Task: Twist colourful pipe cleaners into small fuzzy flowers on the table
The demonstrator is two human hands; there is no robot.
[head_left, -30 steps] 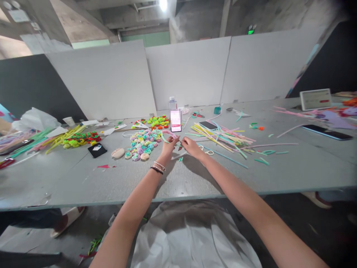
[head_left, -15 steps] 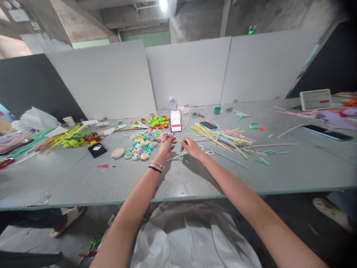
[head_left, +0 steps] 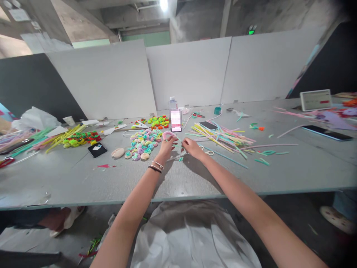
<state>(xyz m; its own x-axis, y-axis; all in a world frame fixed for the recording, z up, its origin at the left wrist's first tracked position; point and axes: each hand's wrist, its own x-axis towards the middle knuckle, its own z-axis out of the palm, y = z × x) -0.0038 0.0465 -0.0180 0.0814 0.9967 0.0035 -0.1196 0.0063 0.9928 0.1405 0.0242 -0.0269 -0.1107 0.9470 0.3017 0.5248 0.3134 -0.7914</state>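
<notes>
My left hand is closed on a pink fuzzy pipe-cleaner loop, which pokes out past the fingertips. A thin pale green pipe cleaner stretches from it to my right hand, whose fingers pinch the other end. Below both hands, white-handled scissors lie on the table, partly covered by the right hand. Small green cut bits rest beside the blades. Left of my left hand is a heap of pastel fuzzy coils.
Loose pastel pipe cleaners spread to the right, with a phone on them. A lit phone leans upright before a bottle. Farther left are a black square case and red-green coils. White panels stand behind.
The pink loop has turned slightly in my left fingers and shows more of its curve. My right hand has barely moved. Feet under the table at both sides have shifted.
</notes>
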